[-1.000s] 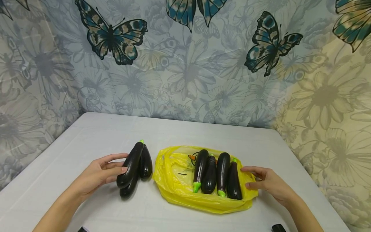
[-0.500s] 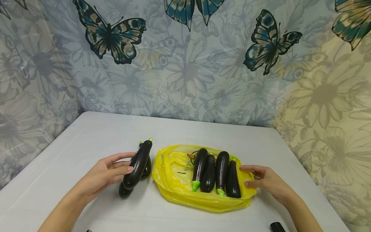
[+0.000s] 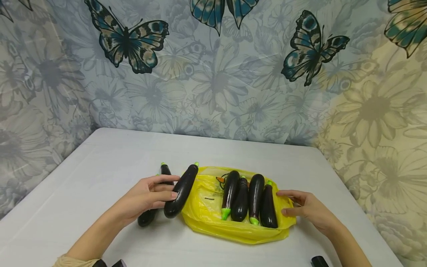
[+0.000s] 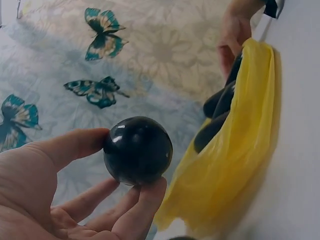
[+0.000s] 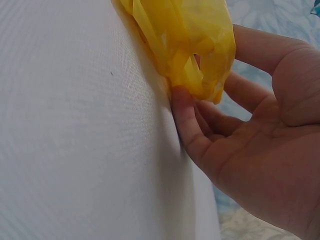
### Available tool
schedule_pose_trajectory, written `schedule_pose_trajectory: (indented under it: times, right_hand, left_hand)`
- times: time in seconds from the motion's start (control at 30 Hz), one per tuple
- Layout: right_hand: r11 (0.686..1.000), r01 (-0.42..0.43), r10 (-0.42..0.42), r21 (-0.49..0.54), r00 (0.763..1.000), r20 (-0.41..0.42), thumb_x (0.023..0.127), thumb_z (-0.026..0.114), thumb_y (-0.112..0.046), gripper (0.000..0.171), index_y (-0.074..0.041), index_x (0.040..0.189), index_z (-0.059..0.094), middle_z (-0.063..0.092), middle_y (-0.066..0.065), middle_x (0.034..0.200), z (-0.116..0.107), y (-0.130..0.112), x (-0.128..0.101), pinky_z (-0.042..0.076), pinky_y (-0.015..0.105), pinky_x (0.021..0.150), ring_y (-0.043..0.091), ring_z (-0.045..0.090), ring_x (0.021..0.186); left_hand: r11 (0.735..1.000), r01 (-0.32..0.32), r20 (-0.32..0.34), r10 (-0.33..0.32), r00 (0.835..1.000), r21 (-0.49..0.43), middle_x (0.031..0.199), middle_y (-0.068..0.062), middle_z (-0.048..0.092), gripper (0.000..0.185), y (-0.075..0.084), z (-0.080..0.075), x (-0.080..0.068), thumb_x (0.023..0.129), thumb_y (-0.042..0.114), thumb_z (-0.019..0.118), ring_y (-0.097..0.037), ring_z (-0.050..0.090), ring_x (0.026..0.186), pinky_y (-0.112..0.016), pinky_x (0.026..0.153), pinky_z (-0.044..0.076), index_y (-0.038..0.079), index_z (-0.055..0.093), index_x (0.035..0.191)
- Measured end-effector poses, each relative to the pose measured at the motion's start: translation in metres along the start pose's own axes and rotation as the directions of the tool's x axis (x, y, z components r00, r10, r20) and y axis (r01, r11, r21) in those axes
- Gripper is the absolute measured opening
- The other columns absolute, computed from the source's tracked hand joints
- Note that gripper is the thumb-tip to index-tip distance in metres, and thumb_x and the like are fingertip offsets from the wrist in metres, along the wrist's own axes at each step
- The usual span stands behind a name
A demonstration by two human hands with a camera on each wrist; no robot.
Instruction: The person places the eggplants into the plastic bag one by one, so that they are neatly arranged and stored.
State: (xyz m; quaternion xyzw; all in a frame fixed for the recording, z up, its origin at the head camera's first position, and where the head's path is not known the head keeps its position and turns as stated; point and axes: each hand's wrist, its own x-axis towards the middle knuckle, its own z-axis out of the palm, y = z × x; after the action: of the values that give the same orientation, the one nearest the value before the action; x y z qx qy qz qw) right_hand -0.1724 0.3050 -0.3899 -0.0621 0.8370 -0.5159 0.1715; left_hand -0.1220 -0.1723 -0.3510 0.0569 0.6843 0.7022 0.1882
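My left hand grips a dark, glossy eggplant between thumb and fingers, off the table at the left rim of a yellow plastic bag. From the left wrist its rounded end faces the camera. At the bag's right end my right hand holds the plastic; its fingers lie around the bag's edge in the right wrist view. Several eggplants lie side by side in the open bag. Partly hidden behind my left hand, a lower eggplant and an upper eggplant rest on the table.
A white-covered table bears everything. Behind it hangs a cloth printed with butterflies and flowers. A small black object shows at the bottom edge, near the right forearm.
My left hand has lifted the eggplant off the other two and carried it right to the bag's left rim. The right hand stays at the bag's end.
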Motion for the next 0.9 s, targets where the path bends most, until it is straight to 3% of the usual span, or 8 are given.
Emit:
schedule_pose_trajectory:
  times: [0.2,0.33,0.6,0.9]
  right_hand:
    - [1.0,-0.001,0.001,-0.005,1.0,-0.007,0.08,0.082,-0.016,0.063,0.003,0.134,0.057,0.046,0.02,0.144,0.0,-0.001,-0.002,0.029,0.057,0.109,0.043,0.032,0.136]
    - [1.0,0.011,-0.011,-0.003,1.0,-0.005,0.081,0.082,-0.016,0.063,0.003,0.135,0.056,0.046,0.021,0.144,0.0,-0.001,-0.002,0.029,0.058,0.109,0.045,0.031,0.136]
    - [1.0,0.015,-0.015,0.006,1.0,-0.004,0.08,0.083,-0.017,0.063,0.003,0.134,0.057,0.046,0.021,0.144,-0.001,-0.001,0.001,0.025,0.061,0.109,0.045,0.029,0.138]
    - [1.0,0.002,-0.002,-0.001,1.0,0.0,0.08,0.083,-0.017,0.063,0.002,0.135,0.057,0.045,0.021,0.145,0.0,-0.001,-0.001,0.026,0.061,0.109,0.045,0.03,0.137]
  left_hand:
    - [0.998,-0.001,-0.001,0.001,1.0,0.057,0.126,-0.015,0.062,0.06,0.005,0.025,0.018,0.083,0.022,0.08,-0.029,0.06,0.114,-0.045,0.092,0.051,0.009,0.056,0.137]
    - [0.999,0.013,-0.015,-0.013,1.0,0.042,0.124,-0.014,0.063,0.06,0.006,0.037,0.028,0.081,0.021,0.082,-0.028,0.06,0.114,-0.044,0.091,0.052,0.01,0.059,0.135]
    - [0.999,0.026,-0.011,-0.026,1.0,0.034,0.121,-0.011,0.066,0.064,-0.001,0.048,0.039,0.082,0.022,0.081,-0.025,0.062,0.109,-0.043,0.092,0.051,0.009,0.054,0.139]
    - [0.994,0.031,-0.026,-0.029,0.999,0.106,0.112,-0.01,0.069,0.058,-0.006,0.061,0.057,0.083,0.023,0.081,-0.025,0.066,0.102,-0.043,0.088,0.054,0.007,0.058,0.134]
